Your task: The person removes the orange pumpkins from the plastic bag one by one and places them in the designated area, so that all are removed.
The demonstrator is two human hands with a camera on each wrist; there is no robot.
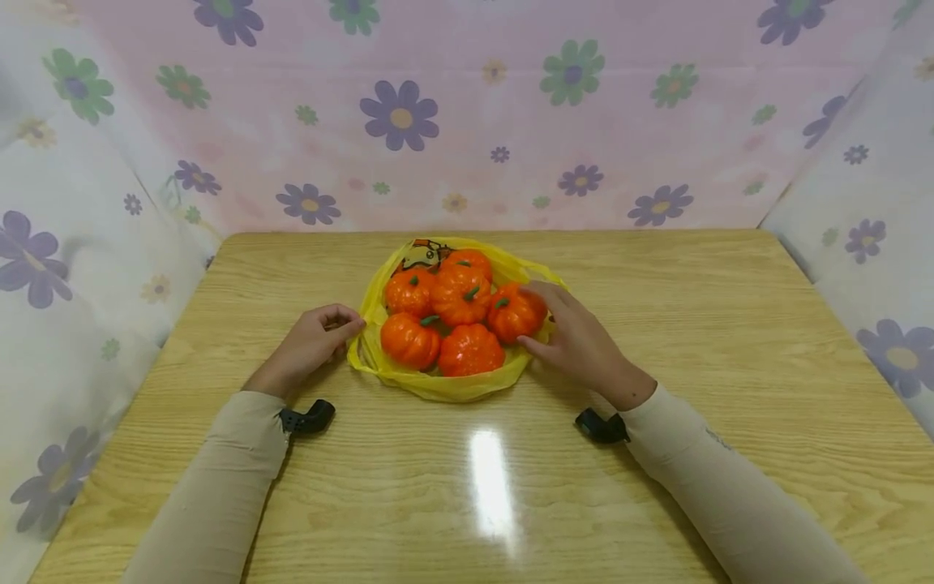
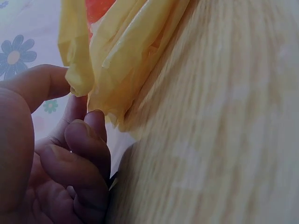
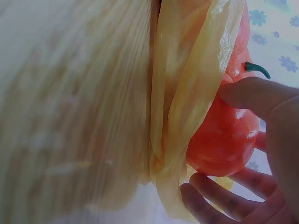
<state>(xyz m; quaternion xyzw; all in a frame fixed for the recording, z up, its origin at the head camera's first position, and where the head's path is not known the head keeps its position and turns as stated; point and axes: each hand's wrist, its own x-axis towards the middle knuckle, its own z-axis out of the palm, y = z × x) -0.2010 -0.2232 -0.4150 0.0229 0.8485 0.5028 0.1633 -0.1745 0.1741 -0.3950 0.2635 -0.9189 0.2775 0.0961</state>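
Several small orange toy pumpkins (image 1: 461,294) with green stems sit in a yellow plastic bag (image 1: 460,391), its mouth spread wide around them. At the bag's left side, my left hand (image 1: 310,341) pinches the rim; the left wrist view shows thumb and finger at the folded plastic (image 2: 80,77). My right hand (image 1: 580,345) curves round the rightmost pumpkin (image 1: 514,315). In the right wrist view its thumb lies on that pumpkin (image 3: 222,140) and the other fingers reach around the far side, beside the bag's gathered wall.
The bag rests on a wood-grain table (image 1: 693,324), toward its back edge. A cartoon print (image 1: 422,255) shows on the bag's back inner side. Behind the table hangs a pink floral cloth (image 1: 467,186), with pale floral cloths at both sides. Black wrist devices (image 1: 310,418) sit at both cuffs.
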